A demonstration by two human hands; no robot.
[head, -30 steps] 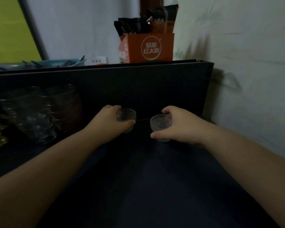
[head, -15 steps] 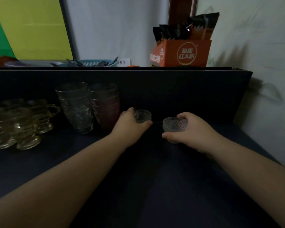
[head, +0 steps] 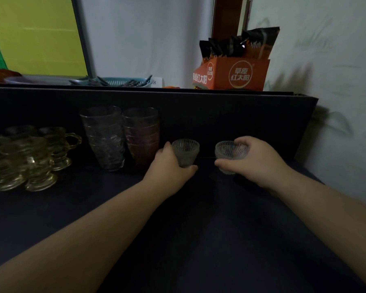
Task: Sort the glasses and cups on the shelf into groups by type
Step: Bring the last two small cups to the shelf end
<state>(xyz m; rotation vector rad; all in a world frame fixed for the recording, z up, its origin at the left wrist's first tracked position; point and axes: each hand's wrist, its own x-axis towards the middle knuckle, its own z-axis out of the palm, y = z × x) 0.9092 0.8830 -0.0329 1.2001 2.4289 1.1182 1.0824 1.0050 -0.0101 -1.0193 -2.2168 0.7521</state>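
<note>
My left hand (head: 169, 170) grips a small ribbed clear cup (head: 185, 151) on the dark shelf (head: 199, 229). My right hand (head: 258, 161) holds a second ribbed clear cup (head: 228, 153) a short way to the right. Just left of my left hand stand a stack of pinkish tumblers (head: 142, 134) and a stack of clear textured tumblers (head: 105, 136). Several amber handled footed cups (head: 28, 157) crowd the far left of the shelf.
A dark back panel (head: 230, 119) rises behind the cups. On its top stand an orange box of sachets (head: 232, 75) and a blue basket (head: 123, 81). A white wall (head: 336, 81) closes the right side.
The view has swung left, bringing the tumbler stacks and amber cups into sight. Both hands keep their cups, and the left cup sits close to the pinkish stack.
</note>
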